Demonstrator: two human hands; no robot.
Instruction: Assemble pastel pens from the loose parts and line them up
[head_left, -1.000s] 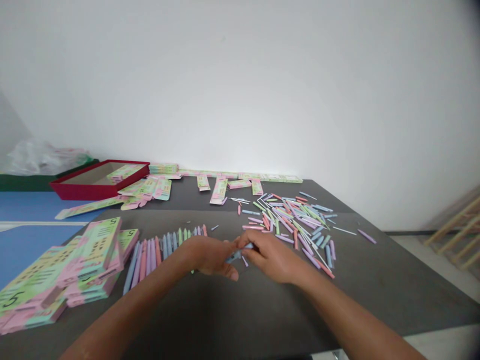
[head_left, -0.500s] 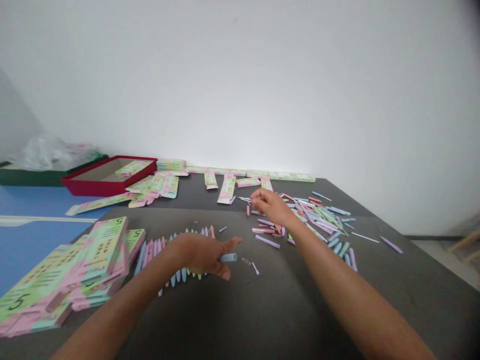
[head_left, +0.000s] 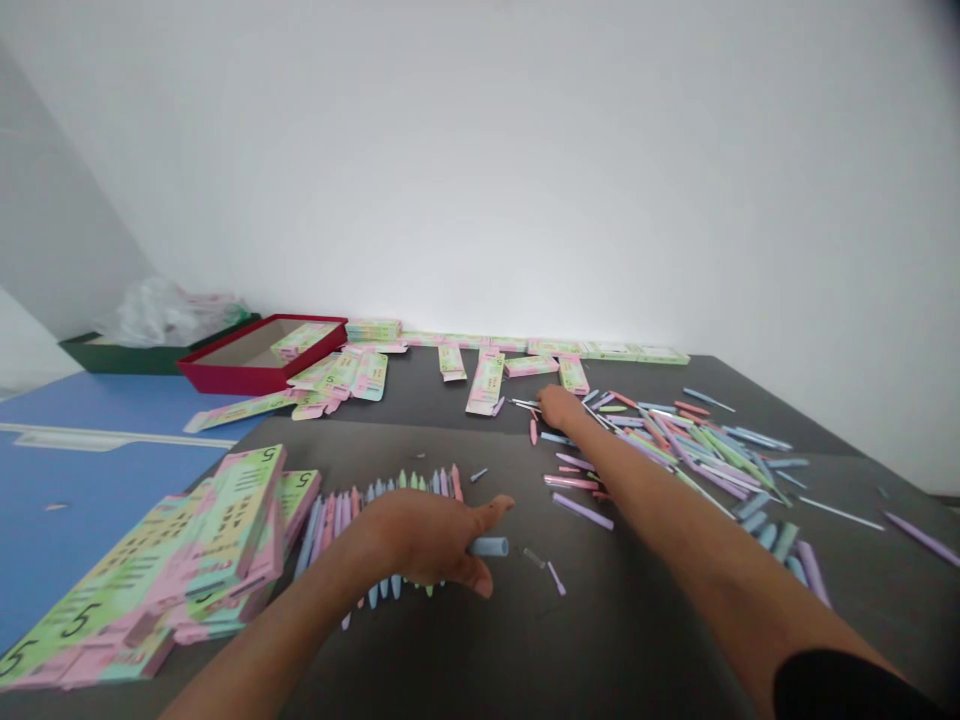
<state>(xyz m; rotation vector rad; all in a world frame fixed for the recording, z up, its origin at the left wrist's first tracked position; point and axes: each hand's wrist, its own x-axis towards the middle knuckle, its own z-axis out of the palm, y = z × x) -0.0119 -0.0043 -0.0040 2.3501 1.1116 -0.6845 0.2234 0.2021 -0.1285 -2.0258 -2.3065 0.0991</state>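
**Dark table [head_left: 637, 640] under a white wall [head_left: 480, 170], strewn with pastel sticks [head_left: 675, 440]**

Along the far edge of the table, flat printed cards [head_left: 487, 383] in green and pink lie in a loose line. Some stand in a red tray [head_left: 247, 380] at the far left, beside a green box [head_left: 97, 358] with a plastic bag [head_left: 161, 315] on it. A blue folder [head_left: 97, 430] lies to the left of the table. Nearer, a stack of pink-and-green boxes [head_left: 225, 530] printed with a 5 sits at the near left.

The left hand [head_left: 427, 540] is low over the table with thumb and forefinger spread. It is grasping a pale blue stick [head_left: 489, 547], whose end pokes out past the fingers. Just under and behind that hand runs a curved row of sticks [head_left: 382, 500], tips pointing away. A small clear piece [head_left: 534, 557] and a short lilac stick [head_left: 556, 578] lie just beyond the blue stick.

The right hand [head_left: 559, 405] is stretched far out, its fingers bunched at the far edge of the loose heap, near a pink stick [head_left: 533, 430]. Whether it has closed on anything, you cannot tell from here. A black sleeve [head_left: 847, 690] shows on that arm.
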